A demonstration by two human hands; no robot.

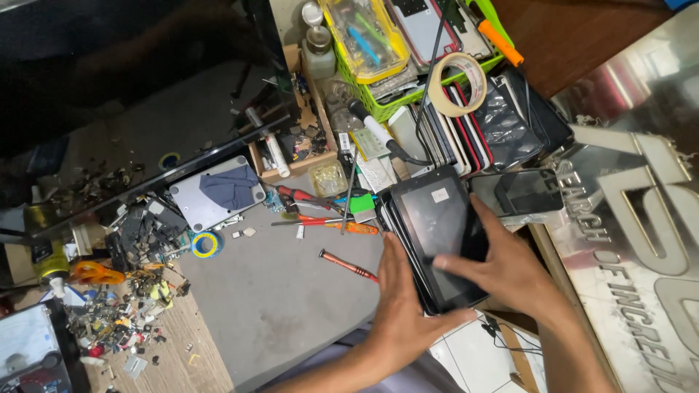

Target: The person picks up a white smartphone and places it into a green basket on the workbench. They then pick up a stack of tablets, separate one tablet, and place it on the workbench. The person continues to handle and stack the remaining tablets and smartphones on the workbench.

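While both hands gripped the stack of dark tablets point(437, 240) at four o'clock on the bench, the left hand point(400, 306) cupped its near edge and the right hand point(502, 266) spread fingers over the top screen; none was opened, and the red screwdriver point(348, 266) lay untouched at nine o'clock.

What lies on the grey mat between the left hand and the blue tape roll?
In the head view, a red-handled screwdriver lies between the left hand and the blue tape roll; otherwise bare grey mat.
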